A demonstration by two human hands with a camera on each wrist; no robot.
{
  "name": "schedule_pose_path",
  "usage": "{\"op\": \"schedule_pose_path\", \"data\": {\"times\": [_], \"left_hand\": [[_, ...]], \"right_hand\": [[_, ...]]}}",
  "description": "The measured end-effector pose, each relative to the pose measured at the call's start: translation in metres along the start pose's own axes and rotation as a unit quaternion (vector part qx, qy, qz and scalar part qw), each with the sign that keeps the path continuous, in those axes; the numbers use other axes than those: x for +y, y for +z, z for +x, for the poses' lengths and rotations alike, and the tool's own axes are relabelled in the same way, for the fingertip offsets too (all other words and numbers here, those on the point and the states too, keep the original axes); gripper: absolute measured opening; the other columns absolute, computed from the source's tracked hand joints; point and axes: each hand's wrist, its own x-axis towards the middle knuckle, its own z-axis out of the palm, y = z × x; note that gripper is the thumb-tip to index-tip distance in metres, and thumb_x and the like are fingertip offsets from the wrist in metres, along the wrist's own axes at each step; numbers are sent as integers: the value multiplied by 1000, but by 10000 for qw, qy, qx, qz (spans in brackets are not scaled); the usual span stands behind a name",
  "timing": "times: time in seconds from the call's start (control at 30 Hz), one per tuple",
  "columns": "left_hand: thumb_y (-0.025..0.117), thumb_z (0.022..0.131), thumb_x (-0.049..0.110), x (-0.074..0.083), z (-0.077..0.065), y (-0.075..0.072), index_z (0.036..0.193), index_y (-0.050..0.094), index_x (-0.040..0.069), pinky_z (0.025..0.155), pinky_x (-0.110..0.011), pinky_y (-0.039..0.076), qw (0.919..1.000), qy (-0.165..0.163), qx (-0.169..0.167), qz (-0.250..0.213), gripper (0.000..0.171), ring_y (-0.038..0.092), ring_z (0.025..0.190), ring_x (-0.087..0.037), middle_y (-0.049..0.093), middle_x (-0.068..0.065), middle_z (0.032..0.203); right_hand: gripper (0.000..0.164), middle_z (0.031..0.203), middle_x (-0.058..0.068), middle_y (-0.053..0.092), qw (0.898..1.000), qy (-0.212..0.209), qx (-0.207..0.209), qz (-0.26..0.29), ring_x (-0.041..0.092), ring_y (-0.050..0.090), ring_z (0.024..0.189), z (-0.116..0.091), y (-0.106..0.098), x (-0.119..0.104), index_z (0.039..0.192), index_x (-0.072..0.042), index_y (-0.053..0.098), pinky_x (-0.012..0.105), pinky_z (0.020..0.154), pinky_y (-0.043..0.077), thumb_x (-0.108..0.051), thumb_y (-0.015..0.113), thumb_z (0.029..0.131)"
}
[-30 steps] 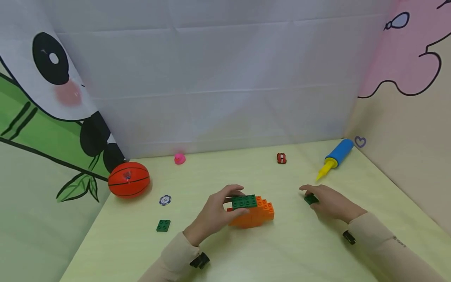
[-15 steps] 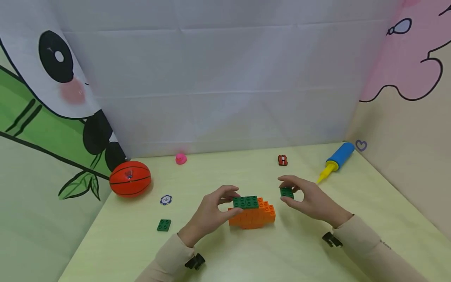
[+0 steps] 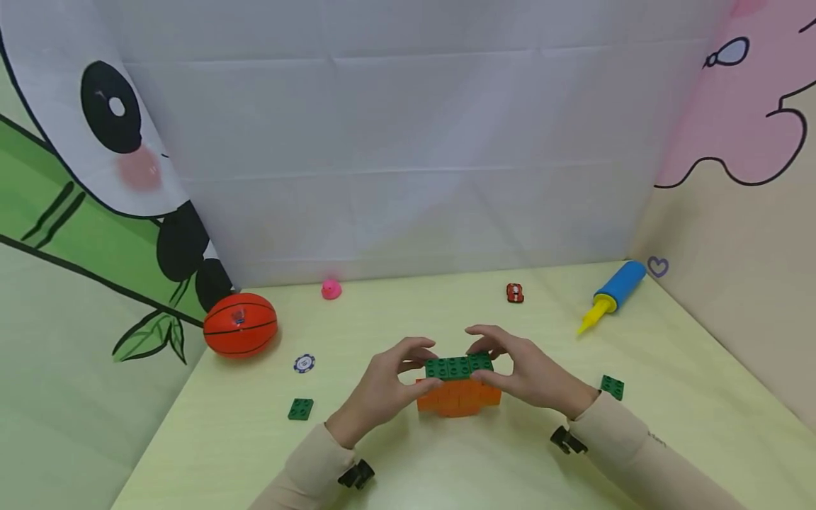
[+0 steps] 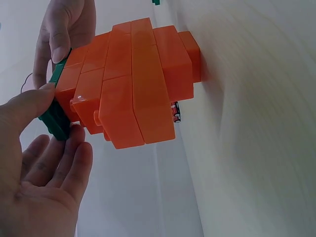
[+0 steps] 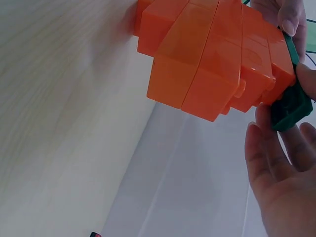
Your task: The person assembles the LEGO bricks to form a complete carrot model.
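An orange toy-brick build stands on the table, stepped and narrower at its base in the wrist views. Thin green toy bricks lie in a row along its top. My left hand pinches the left end of this row between thumb and fingers. At the right end, my right hand pinches a green brick by its front and back edges. From the right wrist, the hollow underside of that green brick shows, overhanging the orange bricks. Whether it is pressed fully down I cannot tell.
Loose green bricks lie left and right, the latter beside the right sleeve. Farther back are an orange ball, a poker chip, a pink duck, a red toy car and a blue-yellow pump.
My right hand has lifted a green brick from the table on the right and carried it left to the build's top. My left hand has stayed at the build's left end.
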Motion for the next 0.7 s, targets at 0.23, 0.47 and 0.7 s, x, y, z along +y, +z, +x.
{"op": "schedule_pose_path", "data": {"times": [0.23,0.47,0.7], "left_hand": [[80,85,24,-1,0,1,130,58,19,95,-28,53,10000,-57,-11,10,50,66,105,-10,69,5,113],[80,86,26,-1,0,1,130,58,18,95,-33,54,9999,-104,-41,-72,50,66,105,-11,69,5,113],[80,85,25,-1,0,1,130,58,19,95,-28,53,10000,-76,-30,3,50,66,105,-9,69,6,113]], "right_hand": [[67,118,-13,66,9997,127,0,214,9,62,108,-1,1,2,148,-28,38,50,97,50,-30,74,91],[68,117,-12,67,9995,123,-27,288,10,63,108,-2,2,3,148,-26,39,55,98,49,-27,75,90],[65,119,-14,65,9991,278,-119,284,10,62,111,-3,1,0,147,-28,40,54,98,49,-31,73,91]]}}
